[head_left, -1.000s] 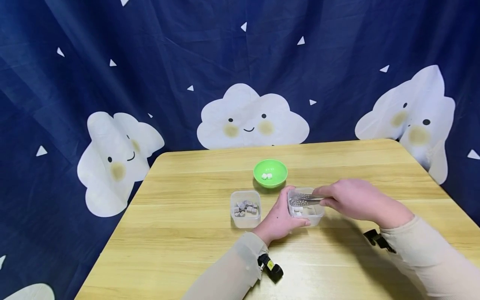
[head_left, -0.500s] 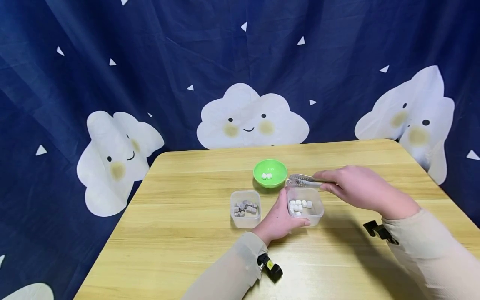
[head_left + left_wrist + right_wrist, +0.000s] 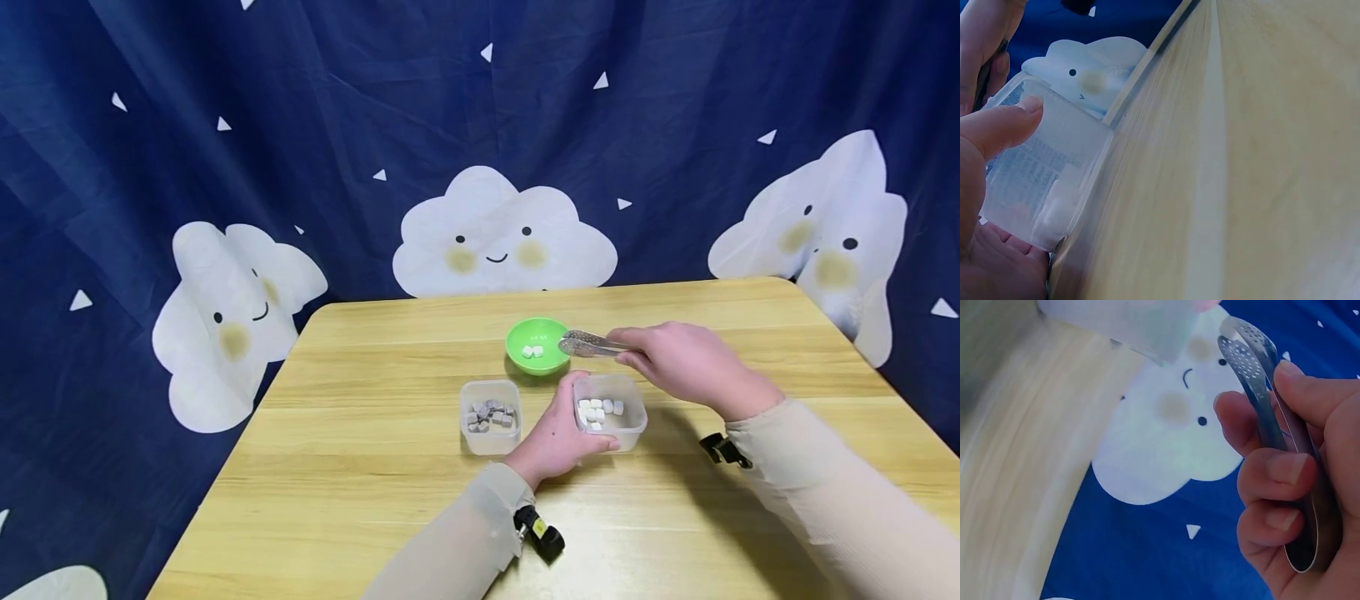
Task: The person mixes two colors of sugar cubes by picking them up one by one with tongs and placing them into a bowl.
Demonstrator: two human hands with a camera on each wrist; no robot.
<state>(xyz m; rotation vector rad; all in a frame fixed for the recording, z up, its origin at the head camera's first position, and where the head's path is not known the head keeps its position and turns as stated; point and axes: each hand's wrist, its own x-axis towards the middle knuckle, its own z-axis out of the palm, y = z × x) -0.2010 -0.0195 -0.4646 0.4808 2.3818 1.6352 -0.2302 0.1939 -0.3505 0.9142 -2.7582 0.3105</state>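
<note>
My right hand (image 3: 678,367) grips metal tongs (image 3: 588,344) with perforated heads. In the head view their tips overlap the right rim of a green bowl (image 3: 539,366), which holds two white cubes (image 3: 532,352). Something pale shows between the tong tips in the right wrist view, where my fingers (image 3: 1275,475) curl round the handles. My left hand (image 3: 558,437) holds a clear plastic container (image 3: 626,433) by its left side, thumb across the front wall. Several white cubes (image 3: 596,414) lie inside it, mostly toward the left.
A second clear container (image 3: 490,444) with several grey cubes (image 3: 491,414) stands left of my left hand. All of these are on a wooden table (image 3: 360,400), with a dark blue cloud-patterned curtain (image 3: 345,100) behind its far edge.
The tongs have risen out of the white-cube container and moved away from me and left to the green bowl with my right hand. My left hand stays at the container.
</note>
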